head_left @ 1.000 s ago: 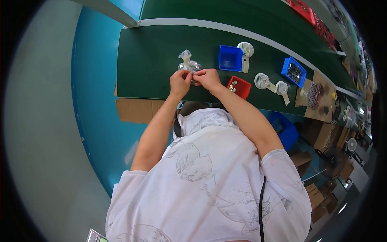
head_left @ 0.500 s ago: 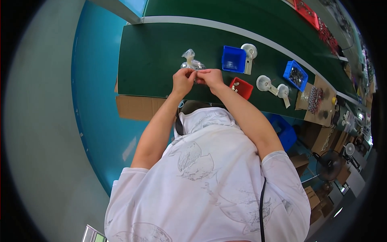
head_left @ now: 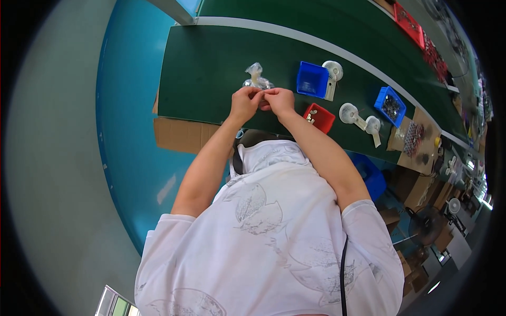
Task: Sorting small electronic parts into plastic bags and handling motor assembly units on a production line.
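Note:
Both hands meet over the near part of the green table (head_left: 205,68), fingertips against fingertips. My left hand (head_left: 245,103) is closed in a pinch, and my right hand (head_left: 279,100) pinches from the other side. Whatever lies between the fingers is too small and too covered to make out. Just beyond the fingertips rests a knotted clear plastic bag (head_left: 255,77) with shiny contents, partly hidden by the hands. To the right of my right hand, near the table's edge, sits a red bin (head_left: 326,122) holding a few small whitish pieces.
A blue bin (head_left: 312,80) stands beyond the red one, beside a white handheld fan (head_left: 333,71). Two more white fans (head_left: 349,113) lie to the right. Farther right, a blue bin of dark small parts (head_left: 390,104) stands near cardboard (head_left: 419,150). A cardboard box (head_left: 184,136) is below the left table edge.
The view has shifted slightly, so the table and its items appear a little farther right. The hands stay together, with the fingers slightly rearranged.

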`<action>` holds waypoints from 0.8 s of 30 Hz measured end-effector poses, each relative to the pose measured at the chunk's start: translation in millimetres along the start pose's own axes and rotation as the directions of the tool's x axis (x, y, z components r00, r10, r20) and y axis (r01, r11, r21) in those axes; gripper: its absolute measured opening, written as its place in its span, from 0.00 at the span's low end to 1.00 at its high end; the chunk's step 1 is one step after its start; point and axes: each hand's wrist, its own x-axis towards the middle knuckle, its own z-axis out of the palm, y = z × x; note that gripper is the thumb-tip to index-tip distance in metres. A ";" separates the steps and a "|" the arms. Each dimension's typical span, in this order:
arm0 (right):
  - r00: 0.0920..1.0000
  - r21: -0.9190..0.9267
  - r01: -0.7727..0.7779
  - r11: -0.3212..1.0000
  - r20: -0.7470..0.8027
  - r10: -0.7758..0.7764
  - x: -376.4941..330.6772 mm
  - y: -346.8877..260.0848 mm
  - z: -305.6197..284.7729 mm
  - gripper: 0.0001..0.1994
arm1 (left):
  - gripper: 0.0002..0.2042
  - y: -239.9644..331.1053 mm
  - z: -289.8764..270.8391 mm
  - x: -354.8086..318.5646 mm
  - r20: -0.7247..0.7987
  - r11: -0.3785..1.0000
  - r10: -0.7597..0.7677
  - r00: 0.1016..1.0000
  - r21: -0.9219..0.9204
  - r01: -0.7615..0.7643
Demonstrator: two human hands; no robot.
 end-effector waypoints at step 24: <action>0.976 -0.052 0.216 0.975 0.051 -0.213 0.9 15.2 -29.2 0.13 | 0.07 -108.9 -66.9 -135.1 -0.355 0.699 -0.617 0.702 -0.658 0.281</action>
